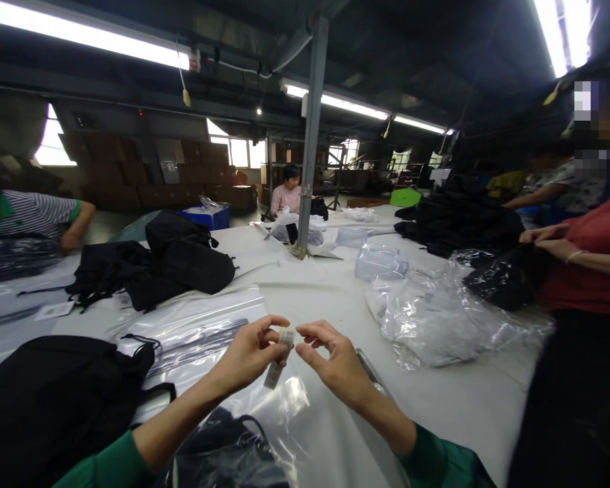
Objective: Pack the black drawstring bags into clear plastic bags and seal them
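My left hand [261, 346] pinches a narrow strip of printed barcode labels [273, 375] between thumb and fingers, with the strip's lower end hanging below. Close to the strip's upper right edge is my right hand [333, 359], its thumb and fingertips slightly apart and no object visible between them. Below both hands, a clear plastic bag [289, 400] lies on the white table [330, 298], with a dark item [228, 447] inside. A black drawstring bag [61, 400] sits to the left of my left forearm.
Flat clear bags [224, 305] lie beyond my left hand, near a pile of black bags [157, 264]. Crumpled clear plastic [432, 318] covers part of the right side. A metal post [312, 135] rises from the table. Co-workers are at the left, right and far side.
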Demonstrator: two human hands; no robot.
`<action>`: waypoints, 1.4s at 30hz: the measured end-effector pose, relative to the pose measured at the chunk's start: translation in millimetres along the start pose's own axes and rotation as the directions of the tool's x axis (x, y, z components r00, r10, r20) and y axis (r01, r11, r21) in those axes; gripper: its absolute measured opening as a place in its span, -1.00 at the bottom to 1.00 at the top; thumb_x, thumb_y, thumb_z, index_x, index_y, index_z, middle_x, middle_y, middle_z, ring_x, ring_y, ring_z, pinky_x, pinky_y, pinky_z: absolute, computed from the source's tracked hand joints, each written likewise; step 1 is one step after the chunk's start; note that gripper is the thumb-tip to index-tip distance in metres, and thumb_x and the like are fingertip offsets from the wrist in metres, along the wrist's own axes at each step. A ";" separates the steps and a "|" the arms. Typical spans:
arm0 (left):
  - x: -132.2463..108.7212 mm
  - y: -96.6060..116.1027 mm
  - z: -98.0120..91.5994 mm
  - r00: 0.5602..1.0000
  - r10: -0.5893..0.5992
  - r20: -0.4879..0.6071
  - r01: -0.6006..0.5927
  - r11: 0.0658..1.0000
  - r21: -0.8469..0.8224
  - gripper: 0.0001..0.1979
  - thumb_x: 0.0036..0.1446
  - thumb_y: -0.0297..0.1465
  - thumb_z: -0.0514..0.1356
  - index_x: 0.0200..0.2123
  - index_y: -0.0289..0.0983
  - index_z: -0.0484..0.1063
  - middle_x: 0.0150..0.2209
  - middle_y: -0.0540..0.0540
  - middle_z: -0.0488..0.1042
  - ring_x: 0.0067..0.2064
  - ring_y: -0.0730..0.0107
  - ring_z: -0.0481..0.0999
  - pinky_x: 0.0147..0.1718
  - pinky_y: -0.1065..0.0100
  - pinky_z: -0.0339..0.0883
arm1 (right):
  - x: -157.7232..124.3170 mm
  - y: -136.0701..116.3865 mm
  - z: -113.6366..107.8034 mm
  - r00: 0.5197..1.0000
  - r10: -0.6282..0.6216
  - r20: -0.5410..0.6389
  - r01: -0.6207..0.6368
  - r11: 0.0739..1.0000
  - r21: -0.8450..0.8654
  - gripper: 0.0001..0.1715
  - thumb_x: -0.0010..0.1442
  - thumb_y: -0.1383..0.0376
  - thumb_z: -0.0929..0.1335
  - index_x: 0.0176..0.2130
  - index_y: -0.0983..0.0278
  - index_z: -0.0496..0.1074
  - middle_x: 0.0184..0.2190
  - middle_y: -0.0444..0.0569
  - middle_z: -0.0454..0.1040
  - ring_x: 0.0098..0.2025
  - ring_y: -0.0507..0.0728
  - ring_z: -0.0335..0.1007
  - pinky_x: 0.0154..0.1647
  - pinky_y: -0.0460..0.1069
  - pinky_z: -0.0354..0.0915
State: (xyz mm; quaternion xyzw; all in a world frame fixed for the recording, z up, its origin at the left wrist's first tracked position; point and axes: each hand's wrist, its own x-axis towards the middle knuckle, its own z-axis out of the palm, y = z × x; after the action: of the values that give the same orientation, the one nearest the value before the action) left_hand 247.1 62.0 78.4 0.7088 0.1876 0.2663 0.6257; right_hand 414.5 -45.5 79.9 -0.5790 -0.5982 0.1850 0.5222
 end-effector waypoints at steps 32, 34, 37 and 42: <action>50.9 -44.9 10.5 0.976 -0.213 0.048 0.216 0.974 -0.062 -0.63 -0.09 -0.32 0.35 -0.23 -0.31 0.34 -0.58 0.05 0.44 -0.52 0.44 0.48 -0.53 0.46 0.17 | -19.0 48.1 -52.0 0.894 0.386 -0.226 -0.309 0.898 0.312 -0.60 -0.02 0.01 0.49 -0.39 0.30 0.57 -0.46 -0.06 0.53 -0.38 0.11 0.36 -0.26 0.00 0.26; 59.2 -46.7 14.4 0.978 -0.205 0.046 0.208 0.975 -0.074 -0.66 -0.06 -0.31 0.32 -0.24 -0.31 0.34 -0.57 0.05 0.44 -0.51 0.46 0.47 -0.52 0.46 0.18 | -23.8 49.6 -54.6 0.889 0.417 -0.192 -0.339 0.878 0.339 -0.59 -0.04 0.01 0.51 -0.39 0.31 0.57 -0.45 -0.06 0.53 -0.38 0.10 0.35 -0.28 -0.01 0.26; 68.3 -48.3 21.0 0.973 -0.206 0.100 0.214 0.974 -0.077 -0.67 -0.03 -0.33 0.28 -0.18 -0.31 0.36 -0.57 0.04 0.44 -0.50 0.46 0.46 -0.51 0.46 0.19 | -28.2 49.3 -57.2 0.887 0.443 -0.134 -0.365 0.847 0.386 -0.58 -0.04 0.01 0.52 -0.39 0.32 0.56 -0.43 -0.04 0.54 -0.38 0.10 0.37 -0.29 -0.02 0.27; 87.1 -63.0 32.1 0.949 -0.264 0.170 0.267 0.964 0.008 -0.67 -0.09 -0.47 0.23 -0.17 -0.35 0.41 -0.57 -0.01 0.46 -0.50 0.40 0.46 -0.52 0.44 0.21 | -27.4 51.5 -60.3 0.870 0.484 -0.097 -0.399 0.804 0.441 -0.60 -0.05 0.03 0.53 -0.39 0.31 0.55 -0.48 -0.07 0.53 -0.43 0.07 0.35 -0.35 -0.04 0.27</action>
State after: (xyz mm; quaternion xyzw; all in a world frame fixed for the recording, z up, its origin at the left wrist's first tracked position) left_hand 339.6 98.1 26.2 0.6925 0.2251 0.1198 0.6749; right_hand 484.9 -79.5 49.4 -0.5969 -0.3373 0.3618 0.6317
